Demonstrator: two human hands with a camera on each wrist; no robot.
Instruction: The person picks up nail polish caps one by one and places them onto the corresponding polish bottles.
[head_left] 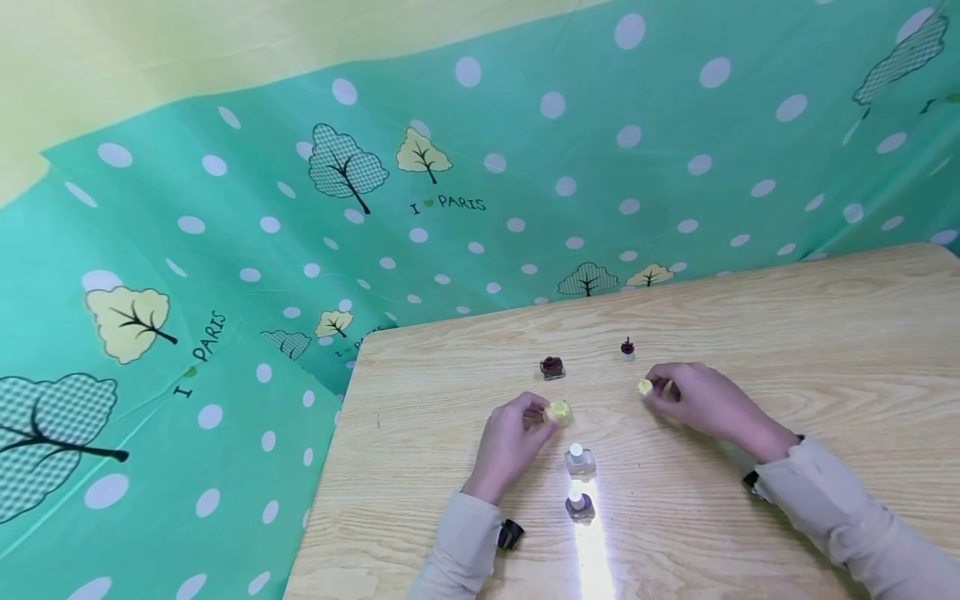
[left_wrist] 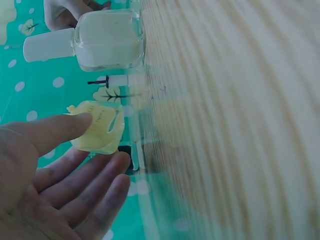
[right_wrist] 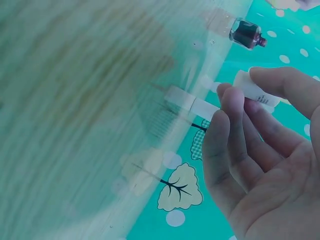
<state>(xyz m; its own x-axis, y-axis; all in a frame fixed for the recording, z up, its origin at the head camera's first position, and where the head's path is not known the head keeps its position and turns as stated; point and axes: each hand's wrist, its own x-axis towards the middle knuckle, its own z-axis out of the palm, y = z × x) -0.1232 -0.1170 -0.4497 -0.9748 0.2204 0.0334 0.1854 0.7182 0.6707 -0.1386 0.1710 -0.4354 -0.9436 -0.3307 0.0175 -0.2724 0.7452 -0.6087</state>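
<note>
My left hand [head_left: 512, 442] pinches a small yellow nail polish bottle [left_wrist: 105, 127] between thumb and fingers, close over the table. The bottle's neck has no cap on it. Out to the right, my right hand [head_left: 693, 398] pinches a white nail polish cap [right_wrist: 255, 92], with yellow showing at its end in the head view. Behind the left hand stands an uncapped dark red nail polish bottle [head_left: 552, 367]. A white cap with a dark red brush [head_left: 627, 349] stands upturned on the table beyond the right hand.
Nearer than the yellow bottle stand a pale nail polish bottle [head_left: 580, 462] and a purple one [head_left: 581, 507], both with white caps. A bright reflection crosses the wooden table [head_left: 420, 475]. A green patterned cloth [head_left: 480, 183] hangs behind its back edge.
</note>
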